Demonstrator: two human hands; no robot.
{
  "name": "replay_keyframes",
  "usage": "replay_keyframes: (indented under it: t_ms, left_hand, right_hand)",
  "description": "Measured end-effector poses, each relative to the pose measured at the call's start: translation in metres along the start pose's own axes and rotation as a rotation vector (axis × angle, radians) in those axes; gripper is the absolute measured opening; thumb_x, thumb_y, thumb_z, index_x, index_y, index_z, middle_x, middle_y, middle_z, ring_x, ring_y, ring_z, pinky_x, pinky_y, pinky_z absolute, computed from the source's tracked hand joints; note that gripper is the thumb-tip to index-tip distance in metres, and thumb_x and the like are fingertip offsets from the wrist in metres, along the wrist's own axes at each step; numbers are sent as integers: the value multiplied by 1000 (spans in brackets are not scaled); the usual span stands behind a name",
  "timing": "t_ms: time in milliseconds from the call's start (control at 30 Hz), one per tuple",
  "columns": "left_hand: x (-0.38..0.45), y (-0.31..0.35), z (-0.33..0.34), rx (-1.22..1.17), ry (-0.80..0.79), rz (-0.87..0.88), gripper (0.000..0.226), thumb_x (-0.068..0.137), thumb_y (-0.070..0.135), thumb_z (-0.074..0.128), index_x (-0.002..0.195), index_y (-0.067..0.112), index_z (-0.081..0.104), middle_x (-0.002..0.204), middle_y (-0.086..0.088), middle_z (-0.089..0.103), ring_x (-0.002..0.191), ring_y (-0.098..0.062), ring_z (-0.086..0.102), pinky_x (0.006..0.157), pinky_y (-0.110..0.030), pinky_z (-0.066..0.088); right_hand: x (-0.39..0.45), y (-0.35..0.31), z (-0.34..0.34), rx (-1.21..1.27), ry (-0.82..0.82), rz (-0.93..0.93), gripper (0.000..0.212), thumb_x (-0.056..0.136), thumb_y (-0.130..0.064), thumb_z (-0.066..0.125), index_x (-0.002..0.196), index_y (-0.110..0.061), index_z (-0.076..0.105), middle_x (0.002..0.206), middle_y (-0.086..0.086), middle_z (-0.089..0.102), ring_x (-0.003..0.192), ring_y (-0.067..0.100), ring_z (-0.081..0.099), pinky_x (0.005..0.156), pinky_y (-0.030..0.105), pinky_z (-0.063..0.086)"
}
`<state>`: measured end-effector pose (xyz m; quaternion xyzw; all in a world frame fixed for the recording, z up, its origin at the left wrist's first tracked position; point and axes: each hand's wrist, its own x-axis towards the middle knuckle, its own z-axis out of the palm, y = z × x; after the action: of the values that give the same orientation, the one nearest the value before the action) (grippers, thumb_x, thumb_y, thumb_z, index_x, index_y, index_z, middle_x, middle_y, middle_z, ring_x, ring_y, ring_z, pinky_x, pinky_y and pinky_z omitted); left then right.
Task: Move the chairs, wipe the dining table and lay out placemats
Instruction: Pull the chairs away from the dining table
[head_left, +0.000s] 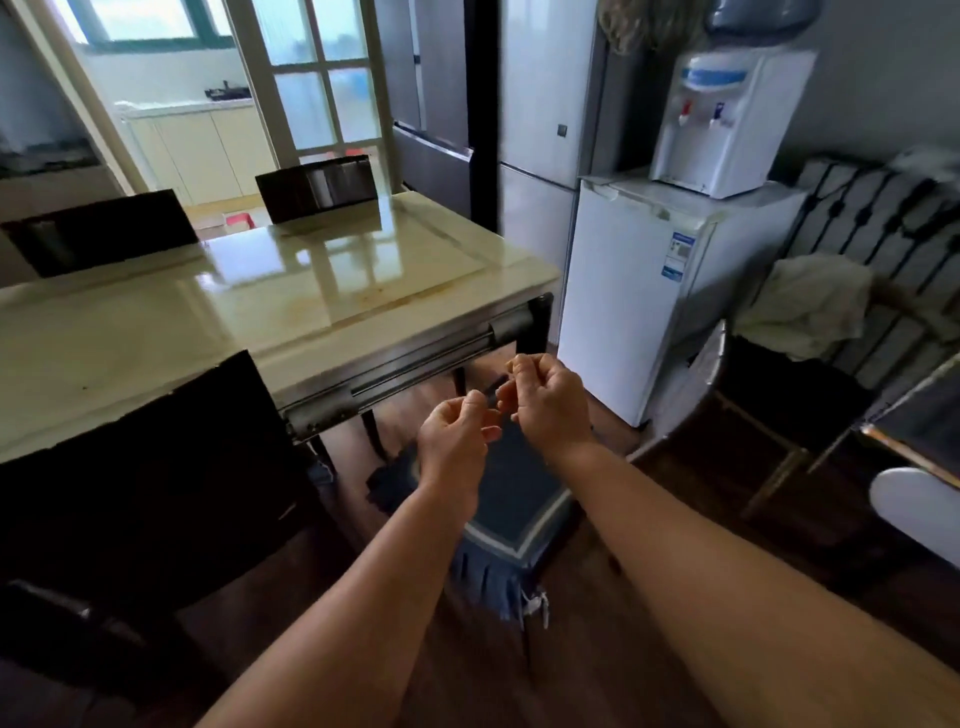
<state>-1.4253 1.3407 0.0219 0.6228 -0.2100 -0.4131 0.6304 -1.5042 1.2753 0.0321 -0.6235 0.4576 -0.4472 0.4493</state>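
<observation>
The dining table (291, 291) has a glossy cream top with faint stains and nothing lying on it. Dark chairs stand at it: one at the near left (156, 467) and two along the far side (98, 234) (319, 187). A seat with a blue fringed cushion (509, 519) sits on the floor by the table's right end. Above that cushion, my left hand (454, 441) and my right hand (545, 400) meet. Both pinch a small thin dark strip (496, 387); it is too blurred to tell what it is.
A small white fridge (649, 291) with a water dispenser (727, 119) on top stands right of the table, and a tall fridge (540, 104) stands behind. A patterned chair at the far right carries a crumpled pale cloth (805, 306). Dark wooden floor lies underfoot.
</observation>
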Motion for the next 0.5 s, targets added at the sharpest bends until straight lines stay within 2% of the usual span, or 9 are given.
replay_keyframes:
  t_ms: [167,300,400,500]
  left_hand:
    - [-26,-27,88,86,-8,7,17,92,31,52,83,20,60,78,3,68,73,-11,63,60,-22,41]
    - [-27,-32,133,196,-30,61,12,91,35,53,91,24,59,83,7,68,81,-9,64,61,-22,43]
    - [-19,-41,144,411,-63,151,21,87,41,56,99,24,61,86,9,68,83,-6,63,58,-17,42]
    - [-13,-55,144,628,-87,188,23,83,50,57,92,30,62,85,12,67,79,-2,62,54,-14,40]
  right_hand:
    - [24,22,-94,-25,59,-5,23,98,-27,45,93,-10,60,64,-9,63,49,-4,58,53,11,48]
    - [42,38,-143,2,43,13,18,97,-30,46,101,-18,58,87,-2,68,73,11,64,69,23,52]
    - [60,55,-168,-22,53,28,27,96,-29,50,117,-13,56,103,-1,63,92,12,60,78,19,47]
    - [80,69,-186,-57,68,69,33,95,-27,51,123,-11,53,101,-6,57,92,8,56,78,15,42]
